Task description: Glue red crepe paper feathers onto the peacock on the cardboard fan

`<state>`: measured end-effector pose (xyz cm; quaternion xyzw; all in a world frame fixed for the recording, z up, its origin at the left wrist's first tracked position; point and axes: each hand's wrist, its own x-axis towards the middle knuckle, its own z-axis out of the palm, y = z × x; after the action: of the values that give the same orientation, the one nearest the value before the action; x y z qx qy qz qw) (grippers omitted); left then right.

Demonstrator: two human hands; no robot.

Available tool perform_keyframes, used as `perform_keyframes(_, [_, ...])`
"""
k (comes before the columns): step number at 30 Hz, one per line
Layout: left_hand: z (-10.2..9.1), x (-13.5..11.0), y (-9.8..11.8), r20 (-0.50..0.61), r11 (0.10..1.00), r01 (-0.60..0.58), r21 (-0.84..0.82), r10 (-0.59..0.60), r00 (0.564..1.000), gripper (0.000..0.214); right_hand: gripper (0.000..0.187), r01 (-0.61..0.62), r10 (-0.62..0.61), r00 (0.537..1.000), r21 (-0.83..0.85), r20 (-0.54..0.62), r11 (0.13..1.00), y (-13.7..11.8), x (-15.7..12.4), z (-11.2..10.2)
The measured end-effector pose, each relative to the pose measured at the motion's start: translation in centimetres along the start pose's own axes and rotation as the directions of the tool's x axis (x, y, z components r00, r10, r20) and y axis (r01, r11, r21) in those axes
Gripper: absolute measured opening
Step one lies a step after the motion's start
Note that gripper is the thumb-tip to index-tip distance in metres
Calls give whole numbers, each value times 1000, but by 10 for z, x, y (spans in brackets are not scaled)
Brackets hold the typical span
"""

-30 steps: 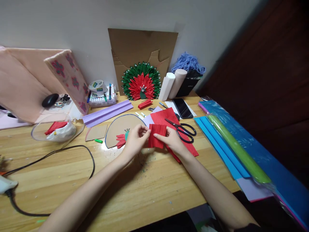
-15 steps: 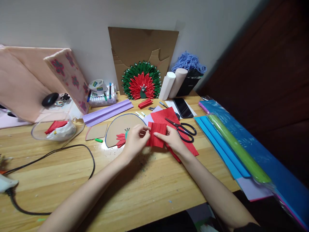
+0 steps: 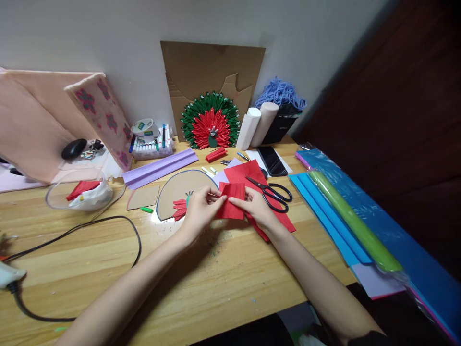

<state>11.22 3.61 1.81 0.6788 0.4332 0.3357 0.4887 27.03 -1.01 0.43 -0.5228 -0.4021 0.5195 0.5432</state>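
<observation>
Between my two hands is a small piece of red crepe paper [image 3: 234, 194], held up above the table. My left hand [image 3: 202, 206] pinches its left edge with thumb and fingers. On the right side, my right hand [image 3: 254, 205] grips it, thumb on the front face. Behind my right hand lies a larger red crepe sheet [image 3: 284, 222], with black-handled scissors [image 3: 275, 196] resting on it. Left of my left hand is a rounded cardboard piece [image 3: 171, 190] with red paper petals [image 3: 179, 209] on it, partly covered by the hand.
A finished green-and-red paper peacock [image 3: 212, 122] leans at the back. A purple paper strip [image 3: 160, 168], a marker box [image 3: 153, 146], a phone [image 3: 272, 161] and a clear bowl [image 3: 57, 194] surround the work spot. Blue and green paper rolls [image 3: 355, 221] lie right; a black cable [image 3: 135, 230] loops left.
My right hand has shifted slightly left along the red crepe piece, and its thumb now sits nearer my left thumb. Both hands still hold the paper.
</observation>
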Motion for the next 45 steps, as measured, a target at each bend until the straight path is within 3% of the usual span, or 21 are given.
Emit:
perform_keyframes(10, [1,3,-1,46,980,102,-172,-95,994,22,35,-110,106,994,137,40,984,-1,-2,1])
perform_keyframes(16, [3,8,-3,82,900,214,-380,-198,977,39,31,-116,108,992,159,59,980,0,-2,4])
perform_keyframes(22, [1,7,2,159,910,265,-319,-224,962,25,31,-79,77,997,106,16,991,-6,-4,7])
perform_keyframes(25, [1,4,4,187,899,307,-314,-258,948,30,37,-53,53,999,63,9,997,-7,-5,9])
perform_keyframes(35, [0,6,-2,215,900,272,-341,-207,954,44,33,-19,18,1000,-91,-10,996,-3,-5,8])
perform_keyframes(40, [-3,7,1,172,907,282,-313,-238,956,42,31,-19,18,1000,-161,-7,987,-4,-5,6])
perform_keyframes(45, [-6,5,8,241,895,324,-307,-257,936,34,32,-39,40,999,-198,-1,979,-4,-7,5])
